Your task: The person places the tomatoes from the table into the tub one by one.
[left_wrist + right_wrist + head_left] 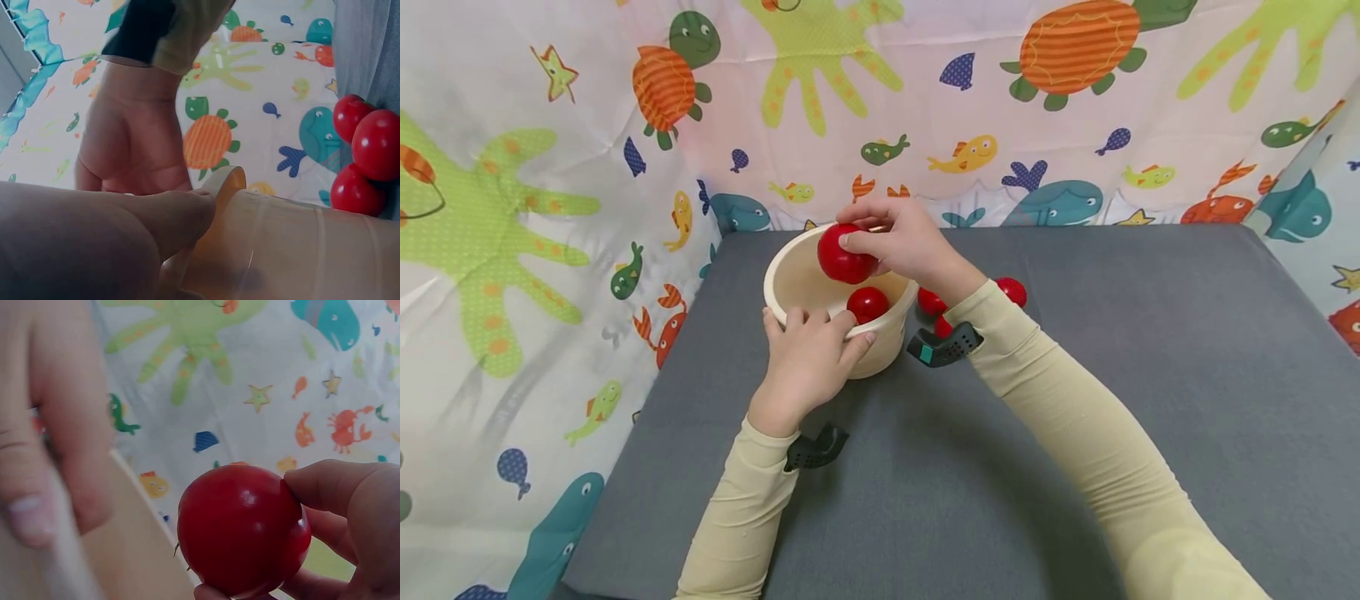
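Holding a glossy red ball [844, 255] in my right hand [904, 242], I have it pinched between thumb and curled fingertips, directly over the open mouth of a cream-coloured bowl [790, 287]. The ball sits at the left end of my fingers, toward the bowl's far rim, with the bowl's hollow straight below it. Being round, it has no long axis to speak of. In the right wrist view the same ball [242, 530] fills the foreground, my thumb and fingers [350, 494] wrapped round its right side.

A second red ball [867, 303] already lies inside the bowl, near its front wall. My left hand [808, 358] grips the near rim, fingers curled over the edge and thumb on the outer wall, steadying it; this hand is the nearer one to the bowl itself, while the right is the one above it. From the left wrist view, the bowl's wall [294, 250] shows pale and slightly see-through.

Three more red balls [1012, 291] rest on the surface just to the right of the bowl, partly hidden behind my right forearm; the left wrist view shows them clustered and touching [374, 145].

Everything stands on a flat grey mat [1150, 400]. Around it, on the left, far and right sides, hangs a white curtain [550, 167] printed with turtles, fish, whales and green handprints.
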The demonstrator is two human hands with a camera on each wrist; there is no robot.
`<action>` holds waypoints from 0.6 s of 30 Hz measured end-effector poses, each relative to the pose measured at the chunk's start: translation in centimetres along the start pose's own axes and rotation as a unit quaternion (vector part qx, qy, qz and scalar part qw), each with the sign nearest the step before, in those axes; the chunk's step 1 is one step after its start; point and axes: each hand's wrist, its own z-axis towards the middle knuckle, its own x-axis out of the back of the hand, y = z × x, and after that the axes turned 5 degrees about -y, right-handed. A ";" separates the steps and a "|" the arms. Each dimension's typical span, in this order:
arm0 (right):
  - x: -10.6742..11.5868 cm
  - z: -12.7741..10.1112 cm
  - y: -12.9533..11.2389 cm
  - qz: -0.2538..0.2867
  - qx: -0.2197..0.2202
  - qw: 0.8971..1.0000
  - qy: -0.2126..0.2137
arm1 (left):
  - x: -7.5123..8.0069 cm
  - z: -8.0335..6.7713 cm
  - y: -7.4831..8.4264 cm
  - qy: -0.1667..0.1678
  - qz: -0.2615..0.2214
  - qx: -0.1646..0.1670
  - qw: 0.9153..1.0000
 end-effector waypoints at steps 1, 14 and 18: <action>-0.2 0.0 0.3 -0.003 -0.002 1.000 -0.002 | 0.0 0.0 0.0 0.000 0.000 0.000 1.000; -1.3 0.0 2.2 -0.040 -0.021 0.999 -0.013 | 0.1 0.0 0.2 -0.003 0.002 0.000 1.000; -1.5 0.2 2.5 -0.054 -0.030 0.998 -0.015 | 0.1 0.0 0.2 0.002 0.009 -0.003 1.000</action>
